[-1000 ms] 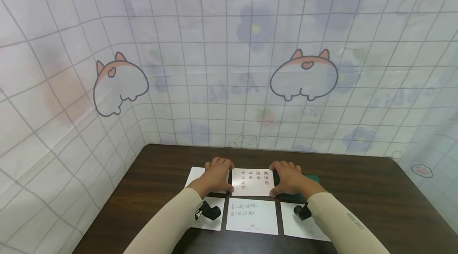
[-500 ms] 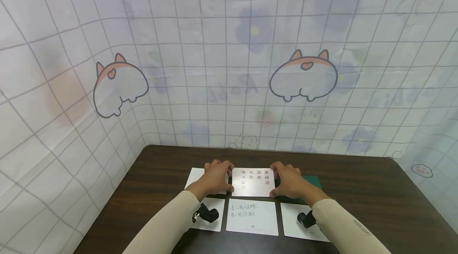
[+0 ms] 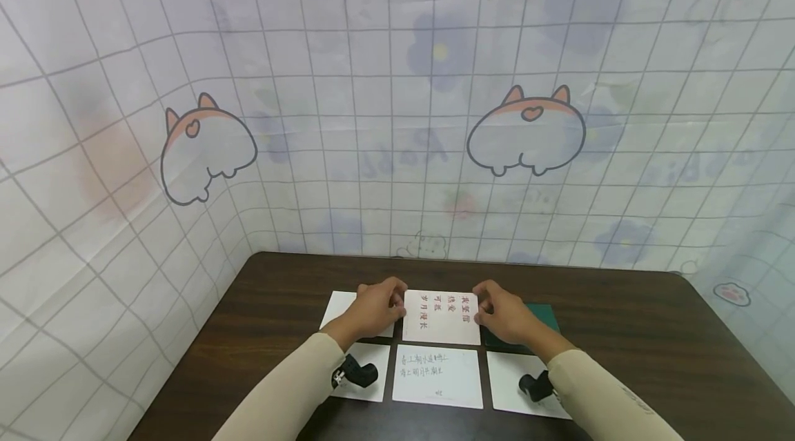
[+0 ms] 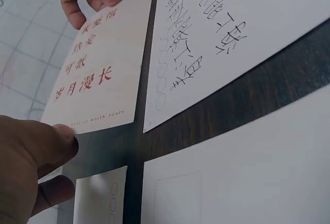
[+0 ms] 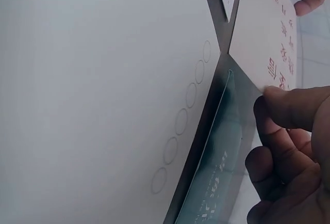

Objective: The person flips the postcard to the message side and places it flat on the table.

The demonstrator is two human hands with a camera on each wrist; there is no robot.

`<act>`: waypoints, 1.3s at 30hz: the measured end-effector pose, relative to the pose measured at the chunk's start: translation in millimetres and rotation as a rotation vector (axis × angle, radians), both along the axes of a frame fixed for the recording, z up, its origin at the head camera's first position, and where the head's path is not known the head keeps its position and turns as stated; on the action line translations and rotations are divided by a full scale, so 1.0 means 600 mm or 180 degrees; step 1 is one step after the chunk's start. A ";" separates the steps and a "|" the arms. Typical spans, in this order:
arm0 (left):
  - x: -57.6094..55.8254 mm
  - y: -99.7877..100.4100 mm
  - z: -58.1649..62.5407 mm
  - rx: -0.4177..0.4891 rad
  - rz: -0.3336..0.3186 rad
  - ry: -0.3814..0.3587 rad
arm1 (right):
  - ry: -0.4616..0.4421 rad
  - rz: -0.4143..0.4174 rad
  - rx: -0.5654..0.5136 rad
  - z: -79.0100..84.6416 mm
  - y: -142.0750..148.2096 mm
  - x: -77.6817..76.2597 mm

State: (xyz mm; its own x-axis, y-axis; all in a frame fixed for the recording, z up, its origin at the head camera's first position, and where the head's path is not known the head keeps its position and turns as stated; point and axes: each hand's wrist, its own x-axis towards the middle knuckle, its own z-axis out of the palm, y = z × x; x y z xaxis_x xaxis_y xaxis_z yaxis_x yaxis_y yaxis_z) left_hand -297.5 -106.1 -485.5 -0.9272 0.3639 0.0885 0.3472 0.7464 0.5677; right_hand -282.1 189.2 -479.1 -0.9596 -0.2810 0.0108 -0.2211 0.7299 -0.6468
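A pale postcard (image 3: 441,320) with red Chinese characters is pinched at both its short sides. My left hand (image 3: 375,310) holds its left edge between thumb and fingertips, and my right hand (image 3: 506,315) pinches the right edge. In the left wrist view, the left thumb lies on the corner of the postcard (image 4: 98,74) beside a small English line. The right wrist view has the right thumb and index finger on another edge, the other fingers curled underneath. The postcard seems slightly raised off the table, its near edge close to the handwritten card (image 3: 437,386).
A dark wooden table (image 3: 621,330) stands against a grid-patterned curtain (image 3: 397,185). Under or beside my left hand lies a white card (image 3: 338,303); a dark green card (image 3: 543,317) is by the right. Two more white cards (image 3: 375,357) (image 3: 515,386) flank the handwritten one.
Both hands have gone from spanning the flat postcard's sides to pinching its edges with tighter fingers. The postcard has shifted slightly and appears larger, a little lifted or tilted.
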 end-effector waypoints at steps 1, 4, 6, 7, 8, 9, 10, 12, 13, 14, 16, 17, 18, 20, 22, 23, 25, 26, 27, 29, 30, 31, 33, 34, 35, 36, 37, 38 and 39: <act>0.000 -0.001 0.000 0.0039 0.0013 -0.0019 | -0.0026 0.0008 -0.0042 0.002 0.001 0.001; 0.001 -0.002 0.003 0.0169 0.0062 -0.0063 | -0.0063 0.0017 -0.0123 0.007 0.002 0.004; 0.002 -0.003 0.004 0.0251 0.0098 -0.0111 | -0.0086 0.0022 -0.0159 0.007 0.003 0.003; 0.003 -0.004 0.005 0.0293 0.0104 -0.0137 | -0.0094 0.0017 -0.0168 0.007 0.003 0.002; 0.003 -0.005 0.007 0.0332 0.0108 -0.0162 | -0.0104 0.0011 -0.0175 0.005 0.004 0.001; 0.004 -0.006 0.008 0.0366 0.0122 -0.0204 | -0.0114 0.0004 -0.0176 0.005 0.004 0.000; 0.004 -0.006 0.009 0.0397 0.0132 -0.0232 | -0.0125 -0.0003 -0.0189 0.004 0.005 -0.001; 0.004 -0.008 0.010 0.0431 0.0145 -0.0276 | -0.0145 0.0000 -0.0211 0.003 0.006 -0.003; 0.004 -0.009 0.010 0.0444 0.0149 -0.0298 | -0.0157 0.0004 -0.0225 0.004 0.006 -0.003; 0.004 -0.009 0.011 0.0451 0.0155 -0.0312 | -0.0172 0.0003 -0.0233 0.005 0.006 -0.002; 0.004 -0.011 0.010 0.0466 0.0153 -0.0309 | -0.0200 0.0013 -0.0275 0.007 0.006 -0.002; 0.004 -0.011 0.010 0.0480 0.0137 -0.0308 | -0.0204 0.0034 -0.0285 0.008 0.007 -0.001; 0.004 -0.012 0.011 0.0494 0.0132 -0.0313 | -0.0204 0.0038 -0.0300 0.008 0.007 -0.001; 0.004 -0.013 0.012 0.0529 0.0106 -0.0303 | -0.0192 0.0068 -0.0318 0.009 0.008 0.000; 0.005 -0.013 0.013 0.0548 0.0081 -0.0283 | -0.0164 0.0134 -0.0325 0.008 0.011 0.001; 0.005 -0.013 0.013 0.0543 0.0062 -0.0258 | -0.0146 0.0156 -0.0326 0.008 0.012 0.001; 0.005 -0.013 0.013 0.0525 0.0024 -0.0199 | -0.0116 0.0198 -0.0327 0.008 0.014 0.001; 0.005 -0.014 0.014 0.0519 0.0001 -0.0169 | -0.0099 0.0226 -0.0326 0.008 0.015 0.001; 0.005 -0.014 0.013 0.0515 -0.0015 -0.0146 | -0.0084 0.0246 -0.0334 0.007 0.015 0.002; 0.005 -0.014 0.014 0.0531 -0.0046 -0.0105 | -0.0057 0.0291 -0.0352 0.007 0.017 0.003; 0.005 -0.015 0.014 0.0546 -0.0051 -0.0096 | -0.0047 0.0314 -0.0356 0.008 0.017 0.003; 0.006 -0.015 0.014 0.0561 -0.0053 -0.0092 | -0.0040 0.0336 -0.0357 0.009 0.018 0.004; 0.005 -0.016 0.014 0.0572 -0.0063 -0.0049 | -0.0028 0.0372 -0.0360 0.010 0.019 0.005; 0.005 -0.016 0.014 0.0569 -0.0067 -0.0024 | -0.0024 0.0390 -0.0359 0.011 0.019 0.004; 0.005 -0.017 0.015 0.0565 -0.0071 -0.0004 | -0.0024 0.0401 -0.0358 0.011 0.020 0.004; 0.005 -0.017 0.014 0.0551 -0.0071 0.0016 | -0.0021 0.0409 -0.0356 0.012 0.020 0.004; 0.004 -0.018 0.014 0.0545 -0.0074 0.0031 | -0.0017 0.0417 -0.0356 0.013 0.020 0.004; 0.004 -0.019 0.015 0.0539 -0.0077 0.0050 | -0.0013 0.0420 -0.0357 0.013 0.020 0.004; 0.004 -0.019 0.015 0.0546 -0.0081 0.0051 | -0.0007 0.0428 -0.0359 0.013 0.020 0.004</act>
State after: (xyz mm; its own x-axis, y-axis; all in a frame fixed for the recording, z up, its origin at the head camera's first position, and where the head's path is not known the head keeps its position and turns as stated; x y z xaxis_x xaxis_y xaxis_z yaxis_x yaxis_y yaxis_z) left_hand -295.4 -117.7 -476.4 -0.9159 0.3655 0.1662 0.3748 0.6299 0.6803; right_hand -279.8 201.3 -471.0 -0.9136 -0.4039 0.0474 -0.3102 0.6167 -0.7236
